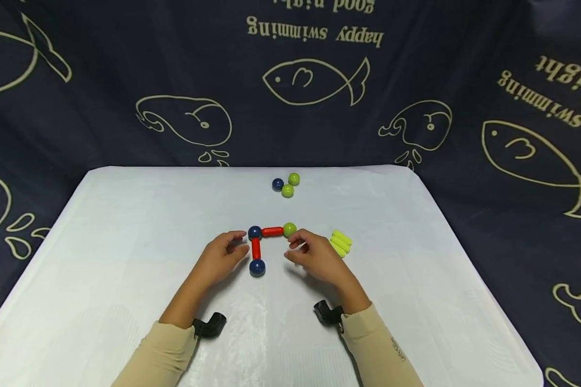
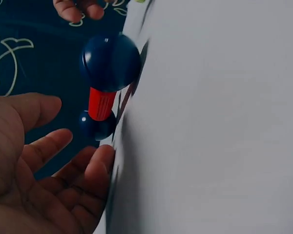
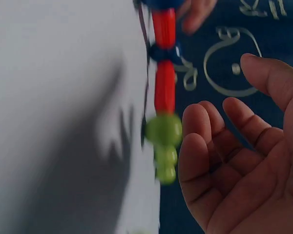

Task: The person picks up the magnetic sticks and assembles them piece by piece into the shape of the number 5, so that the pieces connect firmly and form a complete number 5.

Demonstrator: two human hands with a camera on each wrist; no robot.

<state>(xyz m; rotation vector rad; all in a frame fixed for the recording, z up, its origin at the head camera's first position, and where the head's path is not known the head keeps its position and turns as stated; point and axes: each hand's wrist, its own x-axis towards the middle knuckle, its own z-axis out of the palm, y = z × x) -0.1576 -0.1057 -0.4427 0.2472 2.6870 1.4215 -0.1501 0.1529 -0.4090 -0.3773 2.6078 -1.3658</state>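
An L-shaped build of balls and rods lies on the white table. Its corner is a blue ball (image 1: 254,232); one red rod (image 1: 273,231) leads right to a green ball (image 1: 289,229), and another red rod (image 1: 256,249) leads toward the person to a second blue ball (image 1: 257,267). Left of the corner is my left hand (image 1: 220,257), fingers loosely bent and nothing in them. My right hand (image 1: 318,255) hovers by the green ball, fingertips close to it, relaxed and holding nothing. In the left wrist view the near blue ball (image 2: 111,61) stands beyond the fingers.
Several loose yellow-green rods (image 1: 341,243) lie side by side just right of the right hand. Farther back, near the table's far edge, sit a loose blue ball (image 1: 278,185) and two green balls (image 1: 288,190). A dark cloth (image 1: 319,134) with fish drawings hangs behind the table (image 1: 140,242).
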